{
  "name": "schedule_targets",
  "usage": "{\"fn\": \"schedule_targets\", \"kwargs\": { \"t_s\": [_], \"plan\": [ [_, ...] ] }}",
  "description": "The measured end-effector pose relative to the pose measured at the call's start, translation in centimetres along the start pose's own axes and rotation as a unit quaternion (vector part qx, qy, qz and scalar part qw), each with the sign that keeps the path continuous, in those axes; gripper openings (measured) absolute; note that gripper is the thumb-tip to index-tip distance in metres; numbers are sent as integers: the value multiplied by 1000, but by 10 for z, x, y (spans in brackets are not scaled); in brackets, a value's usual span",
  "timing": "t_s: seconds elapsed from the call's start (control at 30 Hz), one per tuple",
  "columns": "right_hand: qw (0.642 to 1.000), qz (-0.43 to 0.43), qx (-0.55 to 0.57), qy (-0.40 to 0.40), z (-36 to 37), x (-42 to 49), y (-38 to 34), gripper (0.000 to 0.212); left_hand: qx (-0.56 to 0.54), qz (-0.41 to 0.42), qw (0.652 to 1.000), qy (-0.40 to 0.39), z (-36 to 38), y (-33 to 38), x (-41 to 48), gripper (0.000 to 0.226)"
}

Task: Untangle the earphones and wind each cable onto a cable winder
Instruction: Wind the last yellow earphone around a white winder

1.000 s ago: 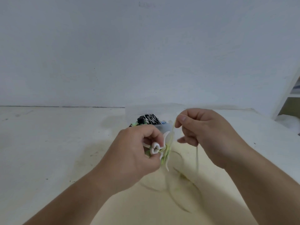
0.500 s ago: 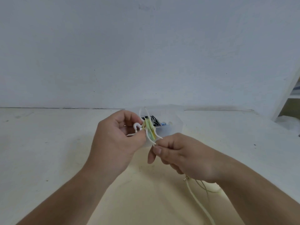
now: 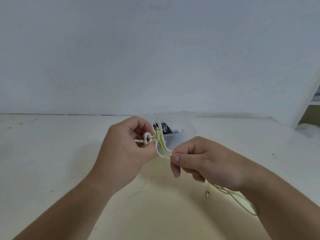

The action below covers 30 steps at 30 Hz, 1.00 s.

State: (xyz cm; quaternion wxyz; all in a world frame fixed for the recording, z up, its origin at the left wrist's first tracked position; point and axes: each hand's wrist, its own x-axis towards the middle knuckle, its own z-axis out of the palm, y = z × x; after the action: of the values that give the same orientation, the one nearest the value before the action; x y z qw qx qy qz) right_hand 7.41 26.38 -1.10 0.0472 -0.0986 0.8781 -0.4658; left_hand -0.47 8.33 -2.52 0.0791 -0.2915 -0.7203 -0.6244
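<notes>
My left hand grips a white cable winder held up above the table, with pale green earphone cable wound round its middle and white earbuds tucked by my fingers. My right hand pinches the green cable just right of the winder. The loose rest of the cable trails under my right wrist to a jack plug hanging over the table.
A clear plastic box stands on the table just behind the hands, holding a black-and-white wound cable and small blue bits. A white wall rises behind the table. A white shelf frame stands at the far right.
My right hand dropped from above the winder to below and right of it, drawing the cable round. My left hand lifted the winder up and left. The jack plug end came into view.
</notes>
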Motion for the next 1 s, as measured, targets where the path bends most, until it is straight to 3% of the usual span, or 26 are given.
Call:
{"fn": "schedule_targets", "kwargs": {
  "t_s": [0.1,0.23,0.33,0.47,0.53,0.73,0.87,1.0],
  "plan": [
    [1000,0,2,-12,1,-1,-3,35,20,5,1000,-8,0,0,-1,32],
    [1000,4,8,-13,2,-1,-5,35,23,10,1000,12,1,0,-2,19],
    [1000,-11,7,-24,7,-2,-7,36,88,33,994,51,5,-2,-5,18],
    [999,-27,-10,-37,9,-5,-13,32,138,64,987,49,10,-3,-9,29],
    [999,-47,-10,-2,4,-6,-14,31,165,89,982,28,9,-3,-9,32],
    [975,-67,-51,206,-14,-10,-10,24,203,109,972,-52,9,0,-11,33],
    [959,-54,-103,257,-16,-7,-3,19,164,65,980,-92,9,2,-14,33],
    [956,-30,-128,263,-18,-1,6,20,48,34,990,-129,9,7,-13,29]
  ]
}}
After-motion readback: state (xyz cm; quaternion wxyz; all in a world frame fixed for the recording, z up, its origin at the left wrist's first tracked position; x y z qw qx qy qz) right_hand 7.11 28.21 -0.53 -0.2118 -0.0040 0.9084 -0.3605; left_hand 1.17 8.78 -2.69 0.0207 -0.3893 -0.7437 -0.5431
